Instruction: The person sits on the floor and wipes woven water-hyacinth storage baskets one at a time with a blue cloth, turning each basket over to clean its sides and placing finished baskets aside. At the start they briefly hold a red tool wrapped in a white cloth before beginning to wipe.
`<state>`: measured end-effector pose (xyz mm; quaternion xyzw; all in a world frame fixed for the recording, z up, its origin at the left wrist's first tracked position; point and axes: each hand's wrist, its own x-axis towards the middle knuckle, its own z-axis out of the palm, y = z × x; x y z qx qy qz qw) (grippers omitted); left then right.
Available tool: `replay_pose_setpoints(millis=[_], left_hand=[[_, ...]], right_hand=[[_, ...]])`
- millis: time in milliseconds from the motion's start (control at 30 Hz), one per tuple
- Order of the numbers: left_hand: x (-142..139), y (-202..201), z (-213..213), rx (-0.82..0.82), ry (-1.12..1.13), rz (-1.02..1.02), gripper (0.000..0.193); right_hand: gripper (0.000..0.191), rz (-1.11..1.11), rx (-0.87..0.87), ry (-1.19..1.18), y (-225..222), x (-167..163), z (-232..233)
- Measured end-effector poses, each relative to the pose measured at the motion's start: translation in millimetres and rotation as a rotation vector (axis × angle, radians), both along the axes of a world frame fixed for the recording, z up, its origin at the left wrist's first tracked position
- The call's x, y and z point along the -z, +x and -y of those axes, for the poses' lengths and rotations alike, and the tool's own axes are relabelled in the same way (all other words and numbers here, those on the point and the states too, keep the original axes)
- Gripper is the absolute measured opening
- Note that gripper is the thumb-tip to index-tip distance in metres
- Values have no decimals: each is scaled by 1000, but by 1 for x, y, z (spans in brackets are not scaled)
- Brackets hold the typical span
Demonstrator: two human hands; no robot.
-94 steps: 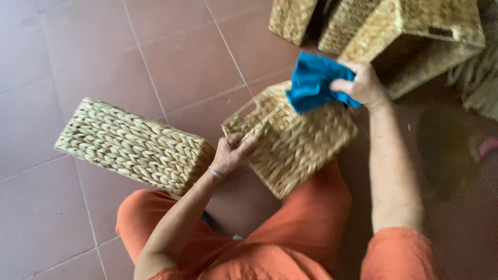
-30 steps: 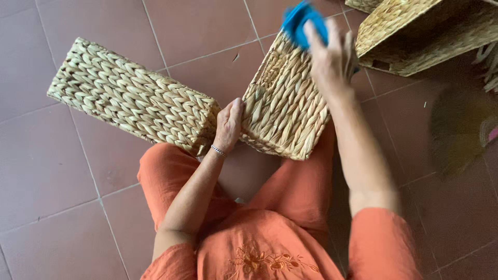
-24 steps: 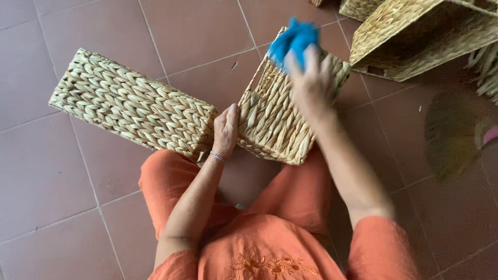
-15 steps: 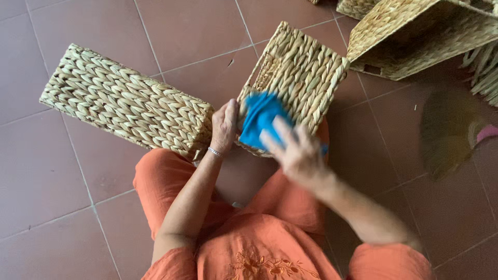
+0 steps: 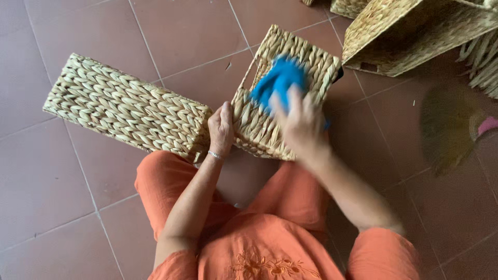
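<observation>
The head camera looks down at a person who sits on a floor [image 5: 78, 207] of reddish-brown tiles, in orange clothes. In the middle of the frame, a little above the lap, lies a woven basket [image 5: 311, 57] of pale straw. It is tilted, and its lower edge is close to the person's knees.

The left hand [image 5: 221, 127] rests on the lower left edge of this basket. Its fingers are bent around the edge and grip it; a thin bracelet is on the wrist. The right hand [image 5: 298, 122] is on top of the same basket, in the upper middle of the frame. It is blurred, but its fingers are closed on a blue cloth [image 5: 277, 83] and press this cloth against the woven side of the basket. The cloth is crumpled and touches the basket near its upper edge.

At the left of the frame a second basket [image 5: 124, 106] lies on the floor, long and flat. Its right end is just beside the left hand and touches the first basket, or nearly; I cannot tell which. In the upper right corner more baskets [image 5: 410, 31] of the same straw stand together, well apart from the hands. At the right edge a round blurred straw-coloured thing lies on the floor; what it is, I cannot tell.
</observation>
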<state>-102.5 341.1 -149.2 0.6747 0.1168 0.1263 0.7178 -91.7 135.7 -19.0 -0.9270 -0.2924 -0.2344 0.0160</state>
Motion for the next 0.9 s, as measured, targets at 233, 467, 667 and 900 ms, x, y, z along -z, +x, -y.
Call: replay_pose_setpoints(millis=[233, 467, 667, 900], left_hand=[[8, 4, 2, 22, 48, 64, 44], [-5, 10, 9, 63, -60, -56, 45], [-25, 15, 2, 101, -60, -119, 47], [-3, -1, -7, 115, -102, 77, 41]], right_hand=[[37, 47, -218, -45, -44, 5, 19], [25, -39, 175, 94, 140, 23, 53], [37, -57, -40, 5, 59, -2, 21], [51, -105, -238, -132, -24, -24, 15]])
